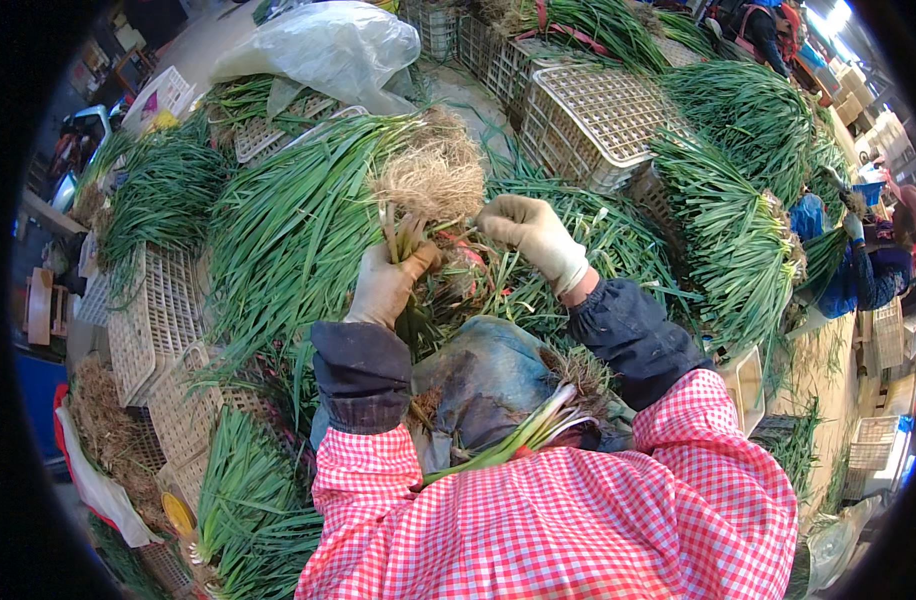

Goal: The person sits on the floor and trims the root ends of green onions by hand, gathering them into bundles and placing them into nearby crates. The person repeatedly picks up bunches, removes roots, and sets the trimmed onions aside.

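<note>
My left hand (390, 281), in a soiled white glove, is closed around the stems of a few leafy green stalks (395, 234), just below a mass of pale dry roots (432, 169). To the right of the roots is my right hand (534, 236), also gloved, its fingers curled with the tips together; whether something thin is between them cannot be told. A large heap of long green leaves (293, 225) lies beyond and left of my left hand. On my lap, over a stained blue cloth (488, 379), rests a small bunch of white-stemmed stalks with roots (570, 397).
Upturned plastic crates (604, 112) stand ahead, and more crates (158, 315) at the left. Bundled green stalks (735, 247) are piled at the right. Translucent plastic sheeting (330, 52) covers a crate at the back. A co-worker (855, 277) handles stalks at the far right.
</note>
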A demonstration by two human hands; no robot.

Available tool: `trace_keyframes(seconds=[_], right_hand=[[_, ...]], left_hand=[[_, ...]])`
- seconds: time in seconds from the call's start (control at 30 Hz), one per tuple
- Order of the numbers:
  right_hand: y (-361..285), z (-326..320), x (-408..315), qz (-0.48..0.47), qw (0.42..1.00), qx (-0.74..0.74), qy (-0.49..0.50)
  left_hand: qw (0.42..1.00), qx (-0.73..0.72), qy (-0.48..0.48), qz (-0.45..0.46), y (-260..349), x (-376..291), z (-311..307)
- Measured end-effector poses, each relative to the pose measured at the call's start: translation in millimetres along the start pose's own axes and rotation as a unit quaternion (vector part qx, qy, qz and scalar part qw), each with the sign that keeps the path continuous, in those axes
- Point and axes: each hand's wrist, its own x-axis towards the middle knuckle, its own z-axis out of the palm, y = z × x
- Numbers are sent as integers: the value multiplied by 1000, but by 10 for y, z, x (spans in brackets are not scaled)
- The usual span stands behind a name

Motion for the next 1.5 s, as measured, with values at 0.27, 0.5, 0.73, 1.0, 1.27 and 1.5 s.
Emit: trace_keyframes(seconds=[0.27, 0.5, 0.73, 1.0, 1.27, 1.5], right_hand=[[97, 351, -157, -19, 995, 90, -45], [154, 65, 83, -50, 989, 108, 88], [144, 533, 83, 12, 980, 167, 107], [-278, 275, -224, -38, 996, 69, 45], [-654, 402, -224, -6, 998, 42, -53], [-471, 473, 53, -41, 999, -5, -30]], left_hand=[[996, -72, 45, -19, 28, -42, 195], [988, -58, 143, -26, 107, -6, 92], [997, -8, 74, -21, 98, -57, 264], [994, -58, 95, -1, 53, -42, 243], [984, -173, -23, -38, 146, -198, 263], [964, -219, -128, -74, 268, -266, 193]])
